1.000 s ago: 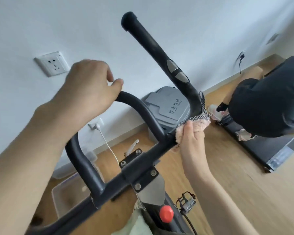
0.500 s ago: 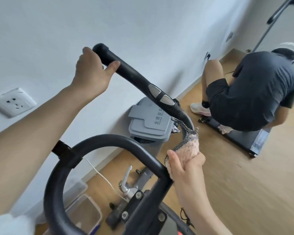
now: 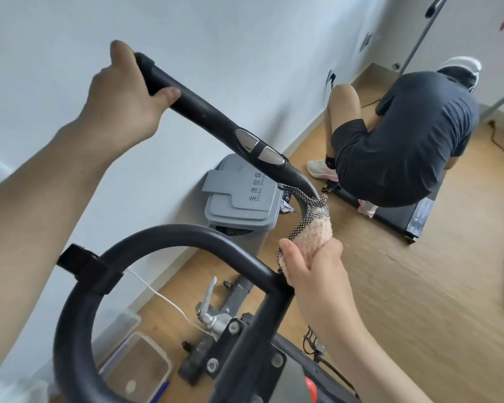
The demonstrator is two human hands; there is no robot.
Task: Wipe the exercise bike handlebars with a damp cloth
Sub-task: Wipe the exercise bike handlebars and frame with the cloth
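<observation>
The black handlebar of the exercise bike rises toward the upper left, with silver pulse sensors midway along it. My left hand grips its far tip. My right hand is wrapped around the lower bend of the same bar, holding a pink cloth with a black-and-white checked edge pressed against it. A curved inner loop bar arcs across the lower left.
A grey lidded bin stands against the white wall. A person in a dark shirt crouches over a treadmill at the right. A clear plastic box and a white cable lie on the wooden floor.
My left hand left the inner loop bar and took hold of the long handlebar's tip. The view swung right and down. My right hand with the cloth stays at the bar's lower bend.
</observation>
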